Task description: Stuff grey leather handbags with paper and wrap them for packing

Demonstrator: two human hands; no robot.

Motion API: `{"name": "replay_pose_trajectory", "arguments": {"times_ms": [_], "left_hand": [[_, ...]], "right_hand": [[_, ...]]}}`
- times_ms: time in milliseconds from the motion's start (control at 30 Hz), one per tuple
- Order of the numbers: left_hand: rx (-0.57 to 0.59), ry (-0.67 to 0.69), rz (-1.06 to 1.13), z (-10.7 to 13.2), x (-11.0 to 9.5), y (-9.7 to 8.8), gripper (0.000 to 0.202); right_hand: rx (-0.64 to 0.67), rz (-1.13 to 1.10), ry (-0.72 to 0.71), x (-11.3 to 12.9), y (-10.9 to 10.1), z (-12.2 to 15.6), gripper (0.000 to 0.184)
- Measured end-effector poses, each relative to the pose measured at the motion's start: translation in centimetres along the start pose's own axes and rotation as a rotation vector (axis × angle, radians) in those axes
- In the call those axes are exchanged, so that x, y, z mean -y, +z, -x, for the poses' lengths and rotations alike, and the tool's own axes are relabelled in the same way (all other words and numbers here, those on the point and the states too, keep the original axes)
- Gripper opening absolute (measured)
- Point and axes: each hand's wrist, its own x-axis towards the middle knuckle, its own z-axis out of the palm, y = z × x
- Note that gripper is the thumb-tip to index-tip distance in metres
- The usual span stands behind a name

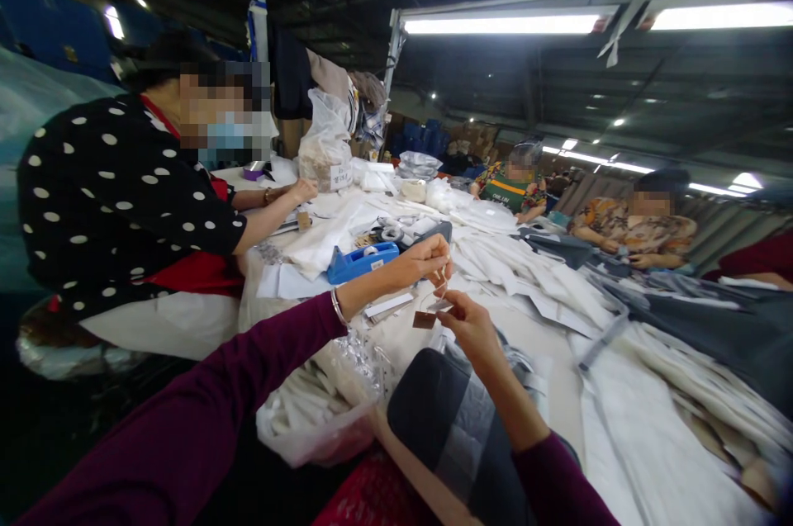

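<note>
My left hand is raised over the table with its fingers pinched on a pale string. A small brown hang tag dangles at the string's lower end. Just right of the tag, my right hand has thumb and fingers closed at the string and a whitish piece beside it; exactly what the fingertips grip is too small to make out. Beneath my right forearm lies a dark grey padded piece with a clear strip across it. A blue tape dispenser stands beyond my left wrist.
White garments spread across the table, with dark grey cloth to the right. A plastic bag of white strips hangs at the near edge. One co-worker sits at the left; others work across the table.
</note>
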Motion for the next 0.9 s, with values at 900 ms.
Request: {"name": "replay_pose_trajectory", "arguments": {"times_ms": [900], "left_hand": [[0.057,0.076,-0.096,-0.1,-1.9,3.3,0.020]], "right_hand": [[0.165,-0.442,0.273,0.9,-3.7,3.1,0.046]]}}
